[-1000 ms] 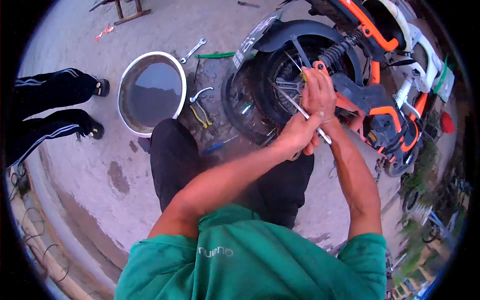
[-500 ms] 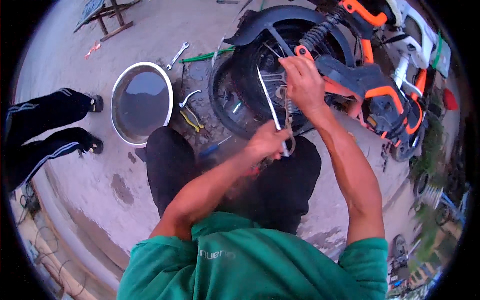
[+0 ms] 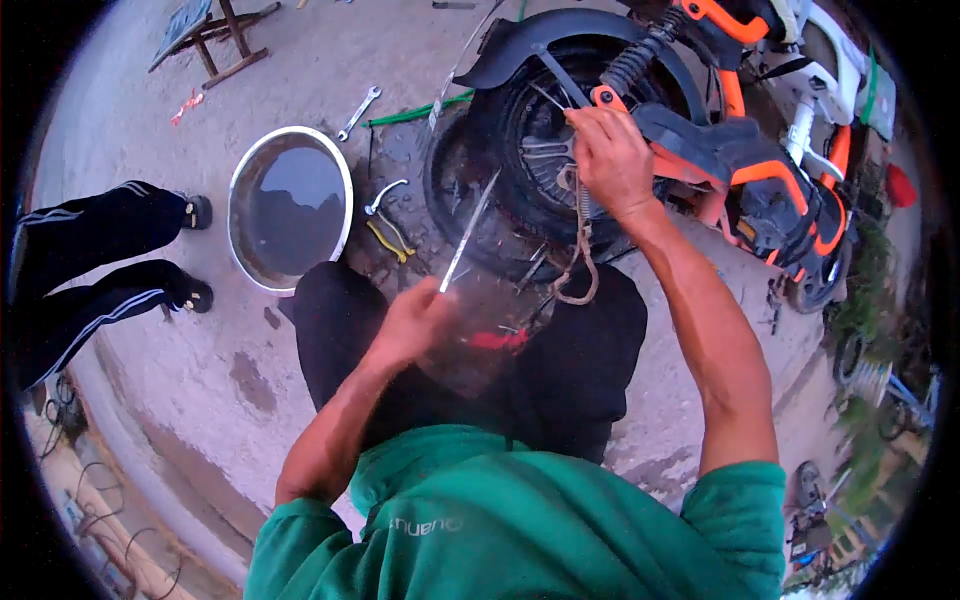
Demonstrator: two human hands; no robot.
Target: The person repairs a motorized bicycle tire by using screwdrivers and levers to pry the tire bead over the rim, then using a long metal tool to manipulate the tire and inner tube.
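My left hand (image 3: 415, 322), fingers closed, grips a long flat metal tire lever (image 3: 468, 235) above my knees, its tip pointing up toward the tire. A black tire (image 3: 440, 185) bulges out beside the rear wheel (image 3: 535, 150) of an orange and black motorbike lying on its side. My right hand (image 3: 612, 160) is closed at the wheel's edge, next to the orange end of the shock absorber (image 3: 630, 65). A thin metal rod (image 3: 548, 97) sticks out from its fingers; the rest is hidden. Below that hand hangs a looped rope (image 3: 582, 270).
A round metal basin (image 3: 236, 215) of dark water stands left of the wheel. Around it lie an open-end wrench (image 3: 358, 113), yellow-handled pliers (image 3: 390, 242) and a silver lever (image 3: 385, 195). Another person's legs (image 3: 110, 235) are at far left. Something red (image 3: 497, 340) lies between my knees.
My left hand has drawn the tire lever away from the wheel, down and to the left. The rope loop now hangs in plain view. My right hand has stayed nearly in place.
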